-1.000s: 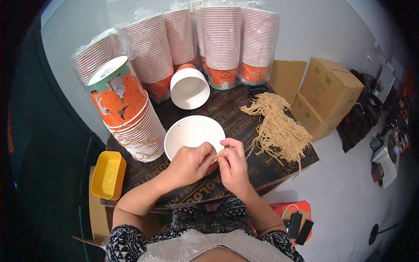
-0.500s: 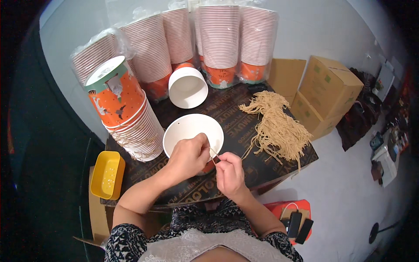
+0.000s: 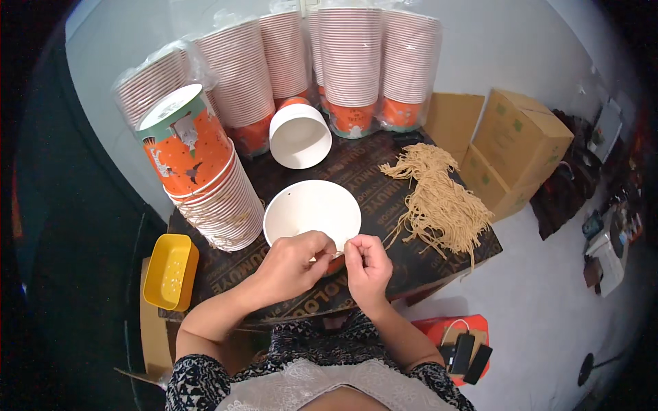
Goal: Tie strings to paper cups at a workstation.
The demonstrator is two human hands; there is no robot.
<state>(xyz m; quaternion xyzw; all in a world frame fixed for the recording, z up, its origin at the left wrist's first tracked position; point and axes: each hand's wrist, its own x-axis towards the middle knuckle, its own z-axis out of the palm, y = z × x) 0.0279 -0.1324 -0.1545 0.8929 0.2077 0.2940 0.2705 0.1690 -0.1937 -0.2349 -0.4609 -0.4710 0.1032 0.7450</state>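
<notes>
A paper bucket (image 3: 312, 205), white inside and orange outside, stands upright in front of me with its mouth facing up. One small dark hole shows in its far left wall. At the near rim my left hand (image 3: 296, 266) is closed in a pinch, partly hiding the bucket. Just right of it, my right hand (image 3: 369, 268) pinches with thumb and forefinger at the same rim. A thin tan cord (image 3: 337, 255) runs between the fingertips; most of it is hidden. On the table to the right lies a loose bundle of tan cords (image 3: 445, 205).
Upside-down nested buckets (image 3: 226, 205) with cords hanging on them stand at left, beside a yellow tray (image 3: 171, 274) holding small white bits. Plastic-wrapped bucket stacks (image 3: 353, 61) line the wall. Another bucket (image 3: 300, 140) lies on its side. Cardboard boxes (image 3: 517, 144) stand beyond the table's right edge.
My hands have drawn closer together at the near rim, the left one moving slightly down. Less cord shows between them, and more of the bucket's inside is visible.
</notes>
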